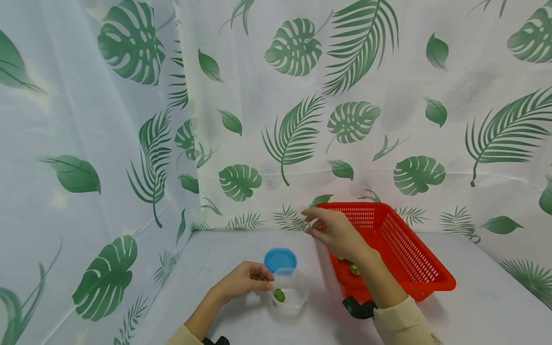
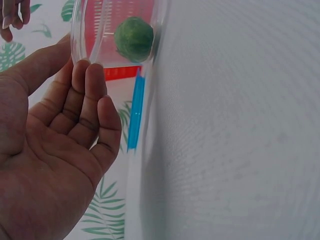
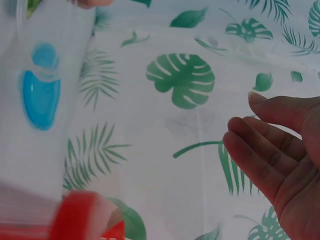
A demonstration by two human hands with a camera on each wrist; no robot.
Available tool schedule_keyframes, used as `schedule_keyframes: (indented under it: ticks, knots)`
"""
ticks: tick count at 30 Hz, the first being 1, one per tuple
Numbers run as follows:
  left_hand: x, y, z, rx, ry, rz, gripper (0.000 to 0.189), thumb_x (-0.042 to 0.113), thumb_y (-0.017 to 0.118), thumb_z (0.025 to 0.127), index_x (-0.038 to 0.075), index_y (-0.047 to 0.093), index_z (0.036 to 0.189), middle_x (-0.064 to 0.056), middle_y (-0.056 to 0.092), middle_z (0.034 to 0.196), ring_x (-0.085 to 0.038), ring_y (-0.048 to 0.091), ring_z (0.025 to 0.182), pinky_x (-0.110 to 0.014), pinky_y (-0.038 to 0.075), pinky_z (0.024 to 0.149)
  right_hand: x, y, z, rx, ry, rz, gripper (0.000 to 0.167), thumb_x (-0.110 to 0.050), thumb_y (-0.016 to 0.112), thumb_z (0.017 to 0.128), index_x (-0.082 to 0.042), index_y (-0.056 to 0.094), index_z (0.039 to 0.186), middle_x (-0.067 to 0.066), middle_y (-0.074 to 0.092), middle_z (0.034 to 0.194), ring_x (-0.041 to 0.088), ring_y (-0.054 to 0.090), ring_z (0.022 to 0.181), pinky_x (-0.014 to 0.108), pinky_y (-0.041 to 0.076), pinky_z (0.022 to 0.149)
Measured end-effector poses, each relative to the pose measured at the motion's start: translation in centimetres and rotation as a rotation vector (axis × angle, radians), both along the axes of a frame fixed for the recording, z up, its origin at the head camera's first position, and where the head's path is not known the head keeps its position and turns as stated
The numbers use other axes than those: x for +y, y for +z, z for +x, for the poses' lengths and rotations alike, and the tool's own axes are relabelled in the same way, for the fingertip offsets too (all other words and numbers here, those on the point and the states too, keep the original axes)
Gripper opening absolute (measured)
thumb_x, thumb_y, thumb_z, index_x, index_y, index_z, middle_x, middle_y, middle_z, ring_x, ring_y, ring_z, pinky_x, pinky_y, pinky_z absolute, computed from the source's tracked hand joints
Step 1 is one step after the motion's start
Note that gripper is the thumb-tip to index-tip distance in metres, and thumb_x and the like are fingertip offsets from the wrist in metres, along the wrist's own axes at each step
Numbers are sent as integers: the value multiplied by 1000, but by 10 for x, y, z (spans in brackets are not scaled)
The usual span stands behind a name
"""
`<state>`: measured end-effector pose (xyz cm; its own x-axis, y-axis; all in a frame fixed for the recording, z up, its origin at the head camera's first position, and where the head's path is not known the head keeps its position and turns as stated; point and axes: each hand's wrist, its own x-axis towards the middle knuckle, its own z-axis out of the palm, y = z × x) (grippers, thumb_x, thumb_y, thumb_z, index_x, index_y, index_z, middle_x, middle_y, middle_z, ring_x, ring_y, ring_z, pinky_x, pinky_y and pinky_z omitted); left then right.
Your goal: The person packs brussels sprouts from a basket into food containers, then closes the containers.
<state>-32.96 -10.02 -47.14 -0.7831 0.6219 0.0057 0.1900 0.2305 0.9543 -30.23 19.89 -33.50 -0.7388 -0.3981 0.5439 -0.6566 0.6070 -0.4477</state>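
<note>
My left hand (image 1: 247, 279) is at the left rim of a clear plastic container (image 1: 297, 299), its thumb and fingertips gripping the edge. One small green Brussels sprout (image 1: 279, 295) lies inside; the left wrist view shows the sprout (image 2: 134, 39) through the clear wall. My right hand (image 1: 338, 235) is raised over the near left side of a red plastic basket (image 1: 414, 249), with its fingers loosely bent and nothing between them. Several more sprouts (image 1: 354, 270) sit in the basket, partly hidden by the right forearm.
A round blue lid (image 1: 280, 259) lies on the white table (image 1: 233, 244) just behind the container. The basket stands to the container's right. White curtains with green leaf prints (image 1: 297, 143) close off the back and left side.
</note>
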Motion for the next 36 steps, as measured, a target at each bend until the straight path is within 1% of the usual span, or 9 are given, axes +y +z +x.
schedule_keyframes:
  ticks: [4,9,14,19,23,26,33,36]
  knots:
    - [0,0,0,-1,-4,-3,31,16,79,93,-6,71,113,1,71,94,-11,62,85,-24,51,74,6,5,-2,-7,-21,19,44,-6,80,91,-15,69,133,2,75,118,12,74,92,30,62,79]
    - [-1,0,1,6,-2,-3,30,16,79,93,-6,71,112,1,71,94,-10,62,84,-25,50,74,15,5,-9,-43,-46,39,42,-9,79,92,-13,69,133,4,74,119,15,73,94,30,62,80]
    - [0,1,2,13,-2,1,31,16,80,92,-6,71,112,0,71,94,-12,62,84,-25,50,73,25,7,-15,-67,-82,43,39,-11,78,94,-13,70,132,4,75,119,18,74,94,30,62,78]
    - [1,2,3,13,6,4,30,14,80,92,-6,71,111,-2,71,94,-13,61,83,-25,49,72,34,8,-24,-74,-83,48,35,-10,76,95,-13,71,129,3,74,117,20,72,94,28,61,75]
    - [1,2,3,10,6,0,29,13,79,92,-6,71,111,-4,71,95,-13,62,84,-26,49,73,41,7,-31,-98,-85,31,36,-12,77,95,-16,71,129,3,74,118,20,71,95,26,60,73]
    - [1,1,3,11,5,-2,29,13,79,92,-7,71,112,-3,71,95,-13,62,84,-26,49,73,46,7,-35,-127,-90,23,35,-13,77,95,-16,71,129,4,74,119,21,71,98,27,61,74]
    - [1,0,2,7,1,2,31,16,80,92,-6,71,112,-1,71,94,-13,62,85,-26,51,75,56,4,-49,-169,-106,40,36,-13,78,94,-13,71,130,8,73,121,26,70,104,34,62,79]
    - [1,0,2,9,0,5,31,15,80,92,-6,71,112,-1,71,94,-13,62,85,-25,51,74,60,1,-56,-184,-106,44,35,-12,78,94,-12,71,128,9,73,121,26,69,104,32,62,80]
